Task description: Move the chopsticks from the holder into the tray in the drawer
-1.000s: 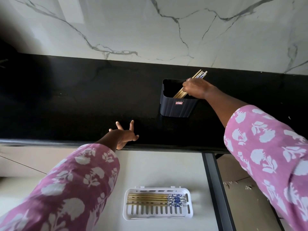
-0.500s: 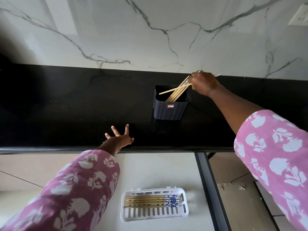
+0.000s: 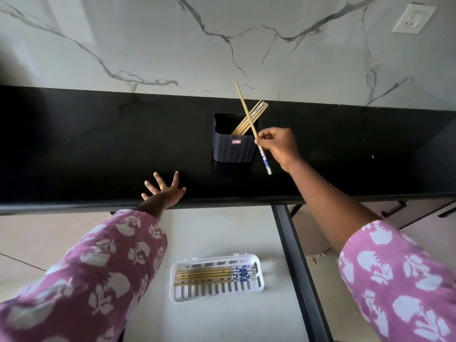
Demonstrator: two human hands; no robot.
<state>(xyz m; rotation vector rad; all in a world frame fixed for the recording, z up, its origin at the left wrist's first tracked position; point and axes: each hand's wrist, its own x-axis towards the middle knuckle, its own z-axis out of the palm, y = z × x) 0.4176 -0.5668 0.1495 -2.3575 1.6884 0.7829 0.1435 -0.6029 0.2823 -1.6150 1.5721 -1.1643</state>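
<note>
My right hand (image 3: 280,146) grips a single wooden chopstick (image 3: 245,108) with a blue-and-white patterned end, held slantwise in the air in front of the dark holder (image 3: 232,150). Several more chopsticks (image 3: 254,116) lean in that holder on the black counter (image 3: 98,144). Below, a white slotted tray (image 3: 217,291) lies in the open drawer and holds several chopsticks (image 3: 212,276) side by side. My left hand (image 3: 164,190) rests flat on the counter's front edge, fingers spread, holding nothing.
A marble backsplash rises behind the counter, with a wall socket (image 3: 414,18) at the top right. The drawer's dark side rail (image 3: 296,267) runs down right of the tray. Cabinet fronts with dark handles (image 3: 394,209) lie at the right.
My right hand has lifted one chopstick out of the holder and drawn it toward me and to the right. The left hand has stayed on the counter edge.
</note>
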